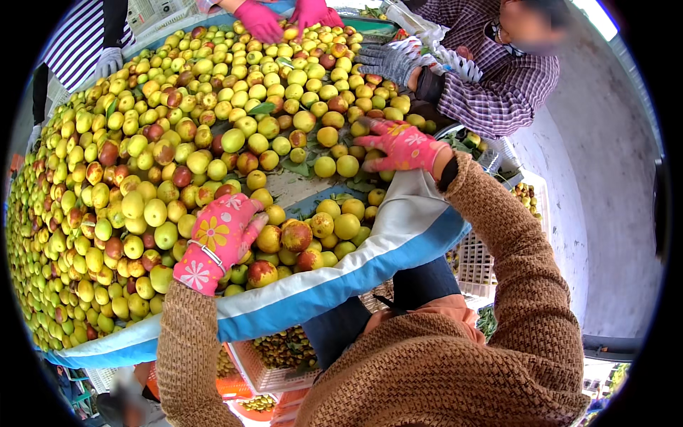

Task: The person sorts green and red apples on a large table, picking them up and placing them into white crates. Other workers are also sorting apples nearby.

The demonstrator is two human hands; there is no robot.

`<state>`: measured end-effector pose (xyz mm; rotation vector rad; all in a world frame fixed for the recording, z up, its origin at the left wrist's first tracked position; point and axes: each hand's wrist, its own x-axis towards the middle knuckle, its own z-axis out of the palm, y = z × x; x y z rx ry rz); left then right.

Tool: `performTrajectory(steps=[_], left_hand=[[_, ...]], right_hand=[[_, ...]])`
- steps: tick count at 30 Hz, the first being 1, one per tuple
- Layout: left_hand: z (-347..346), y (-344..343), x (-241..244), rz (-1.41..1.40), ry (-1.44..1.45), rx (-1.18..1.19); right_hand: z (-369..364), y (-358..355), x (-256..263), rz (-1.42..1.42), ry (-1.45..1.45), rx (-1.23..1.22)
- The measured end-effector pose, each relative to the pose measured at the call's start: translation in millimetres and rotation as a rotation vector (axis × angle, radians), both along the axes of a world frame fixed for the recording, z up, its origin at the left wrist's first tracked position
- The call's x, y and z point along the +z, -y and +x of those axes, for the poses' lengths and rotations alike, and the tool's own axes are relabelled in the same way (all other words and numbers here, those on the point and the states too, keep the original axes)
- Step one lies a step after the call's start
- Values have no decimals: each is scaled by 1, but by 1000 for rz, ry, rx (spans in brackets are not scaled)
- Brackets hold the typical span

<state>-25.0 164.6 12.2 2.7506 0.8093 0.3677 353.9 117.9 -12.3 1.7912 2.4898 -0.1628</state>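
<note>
Both my hands wear pink flowered gloves over a heap of yellow-green jujubes (pixel 152 211), some blushed reddish brown. On the near part of the heap, my left hand (pixel 221 237) lies palm down, thumb apart from the fingers. Its palm is hidden. Farther right, my right hand (pixel 400 144) is spread over jujubes at the table's right side, and its fingertips touch several. Between my hands a bare patch of the table (pixel 299 187) shows, with green leaves (pixel 296 166) on it. Loose jujubes (pixel 341 224) gather against the near cloth edge.
A padded blue and white cloth rim (pixel 320 285) borders the table before me. Opposite are a co-worker's pink gloves (pixel 261 21); at right, another's grey glove (pixel 389 63); at left, a pale glove (pixel 109 61). Crates of fruit (pixel 277 368) stand below, with a white crate (pixel 477 261) at right.
</note>
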Motion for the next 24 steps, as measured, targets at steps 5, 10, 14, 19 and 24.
performTrajectory(steps=[5,10,14,19,24], left_hand=[[-3,-3,-2,99,-8,5],[-12,-14,-1,128,-9,74],[-15,-17,8,175,24,68],[-19,-17,9,179,49,103],[-19,-17,10,168,41,120]], right_hand=[[2,2,9,-5,-89,-134],[-104,23,25,46,-563,215],[-164,39,33,-199,-672,365],[-151,27,27,-93,-349,459],[-73,8,9,125,-191,249]])
